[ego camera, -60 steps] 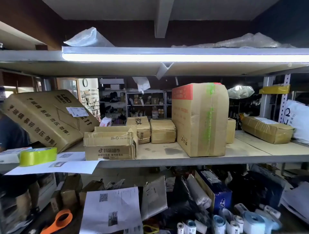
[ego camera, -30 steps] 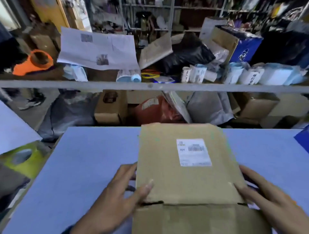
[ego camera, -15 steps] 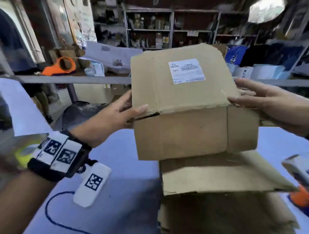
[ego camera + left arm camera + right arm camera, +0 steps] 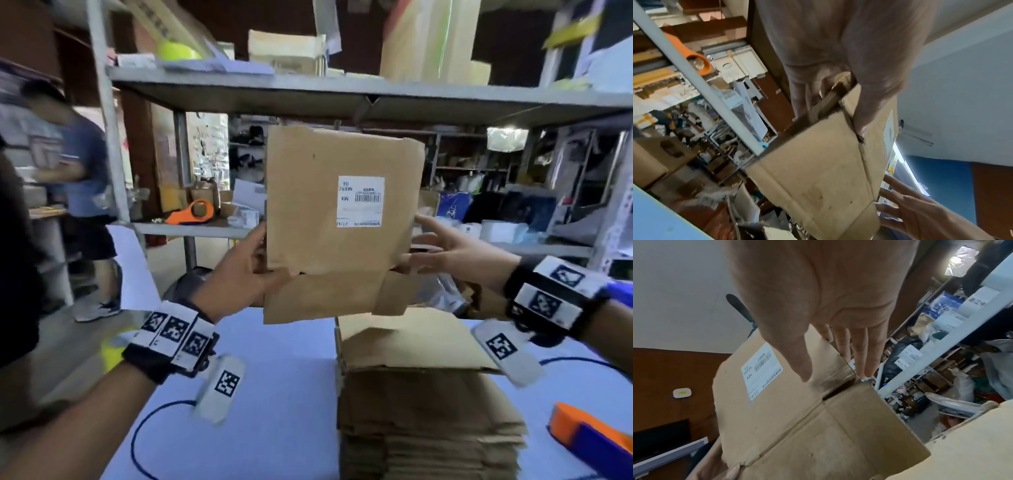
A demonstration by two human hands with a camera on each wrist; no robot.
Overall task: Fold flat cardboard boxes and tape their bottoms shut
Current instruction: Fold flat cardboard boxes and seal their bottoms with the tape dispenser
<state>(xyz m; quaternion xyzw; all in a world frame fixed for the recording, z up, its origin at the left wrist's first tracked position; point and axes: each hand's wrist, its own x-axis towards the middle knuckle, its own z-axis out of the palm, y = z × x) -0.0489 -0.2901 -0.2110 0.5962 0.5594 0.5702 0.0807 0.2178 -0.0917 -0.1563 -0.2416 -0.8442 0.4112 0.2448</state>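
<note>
Holding a flat cardboard box upright in the air above the blue table, over the stack of flat boxes. Left hand gripping its left edge, thumb on the near face at the fold line, fingers curled round behind. Right hand at the right edge with fingers straight and spread, thumb reaching toward the near face; contact unclear from the head camera.

Seen only from the left wrist: fingers hooked behind the cardboard edge and thumb pressed on the front panel, layers of the box parted slightly between them. Seen only from the right wrist: straight fingers lying along the back of the right edge, thumb tip just over the near face by a slot where the flap meets the panel; grip not plain.

Around: grey metal shelf above and behind, loaded with cartons and a green tape roll; orange tape dispenser on the lower shelf, partly hidden by the box; another orange dispenser at the table's right edge; a person in a blue shirt, blurred, at left. Wrist bands with black-and-white square markers on both arms.

White sticker on the box, upside down, with a barcode and "MX"; remaining print too small to read.
</note>
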